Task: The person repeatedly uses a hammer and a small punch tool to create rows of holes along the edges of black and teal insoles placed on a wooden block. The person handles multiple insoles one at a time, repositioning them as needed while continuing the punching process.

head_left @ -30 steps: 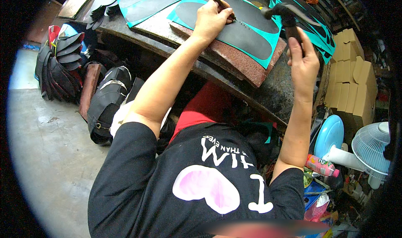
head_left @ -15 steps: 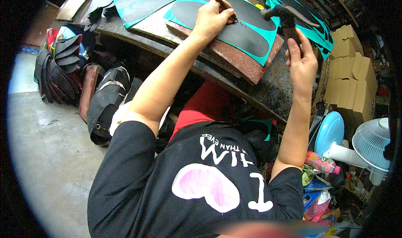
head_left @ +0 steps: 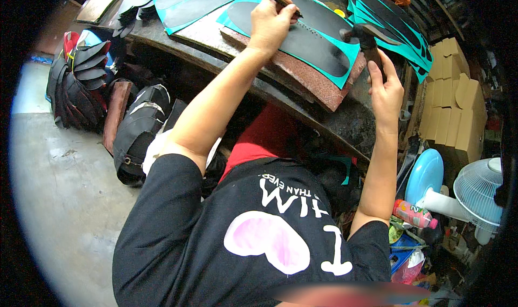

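Observation:
My left hand (head_left: 270,29) is closed round a slim dark hand punch (head_left: 278,0). Its tip meets a black sole-shaped panel (head_left: 328,54) on a teal-backed sheet. From the tip a row of small marks (head_left: 314,32) runs to the right along the panel. Under the sheet lies a reddish speckled slab (head_left: 315,83) on the workbench. My right hand (head_left: 386,93) grips a hammer (head_left: 368,39) by its handle, fingers wrapped round it. The hammer head is raised to the right of the sheet, apart from the punch.
More teal-backed sheets (head_left: 389,23) lie at the far right, another (head_left: 202,7) at the left. Dark cut pieces (head_left: 141,2) sit on the bench's left end. Cardboard boxes (head_left: 450,99) and a fan (head_left: 477,191) stand right. A bundle of black pieces (head_left: 78,91) stands on the floor left.
The punch tip has shifted slightly left and away along the panel, and the row of marks is longer. My right hand and the hammer have come down a little toward me.

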Available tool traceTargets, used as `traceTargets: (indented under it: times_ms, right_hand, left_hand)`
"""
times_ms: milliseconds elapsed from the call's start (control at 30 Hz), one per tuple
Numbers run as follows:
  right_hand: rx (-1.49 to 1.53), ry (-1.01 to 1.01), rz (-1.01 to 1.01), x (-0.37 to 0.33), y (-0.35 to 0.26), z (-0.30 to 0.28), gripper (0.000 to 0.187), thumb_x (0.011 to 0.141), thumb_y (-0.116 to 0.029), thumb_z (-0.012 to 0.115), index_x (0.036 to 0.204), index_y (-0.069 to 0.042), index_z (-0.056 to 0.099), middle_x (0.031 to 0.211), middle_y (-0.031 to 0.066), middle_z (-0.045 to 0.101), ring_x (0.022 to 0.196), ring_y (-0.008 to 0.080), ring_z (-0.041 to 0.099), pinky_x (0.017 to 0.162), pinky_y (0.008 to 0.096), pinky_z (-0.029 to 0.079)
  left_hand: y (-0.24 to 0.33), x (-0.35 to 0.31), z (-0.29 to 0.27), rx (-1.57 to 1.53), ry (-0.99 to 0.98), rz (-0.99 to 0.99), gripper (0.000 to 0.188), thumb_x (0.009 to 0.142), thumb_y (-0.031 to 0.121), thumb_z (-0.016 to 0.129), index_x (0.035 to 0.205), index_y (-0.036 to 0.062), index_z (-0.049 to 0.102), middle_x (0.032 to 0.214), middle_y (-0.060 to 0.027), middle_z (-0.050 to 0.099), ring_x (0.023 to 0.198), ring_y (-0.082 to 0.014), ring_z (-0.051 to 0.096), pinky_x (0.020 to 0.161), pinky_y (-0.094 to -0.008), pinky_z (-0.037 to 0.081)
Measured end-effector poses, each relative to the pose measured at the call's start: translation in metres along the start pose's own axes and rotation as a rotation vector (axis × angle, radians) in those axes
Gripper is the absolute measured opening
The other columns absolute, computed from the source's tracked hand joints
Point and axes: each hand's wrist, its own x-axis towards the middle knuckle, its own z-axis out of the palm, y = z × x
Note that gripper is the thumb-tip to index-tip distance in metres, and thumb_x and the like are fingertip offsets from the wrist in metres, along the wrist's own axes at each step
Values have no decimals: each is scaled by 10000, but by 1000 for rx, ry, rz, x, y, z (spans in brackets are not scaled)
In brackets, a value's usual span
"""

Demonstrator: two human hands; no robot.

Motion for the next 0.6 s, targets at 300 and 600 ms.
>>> traceTargets:
  times_ms: [300,600]
  right_hand:
    - [268,-11,-62,13,-27,-3,398,961,-287,673,1308,-95,632,932,33,698,692,66,565,651,246,474]
    - [-49,-25,-253,10,-43,16,419,942,-369,660,1307,-166,627,1151,152,696,993,307,706,823,372,539]
  left_hand:
    - [-6,7,-23,299,-189,29,163,866,170,719,923,23,678,807,-117,732,737,-195,723,709,-316,563]
    - [3,-10,3,884,-251,577,183,893,164,678,1001,50,583,812,-205,671,776,-389,675,650,-440,537]
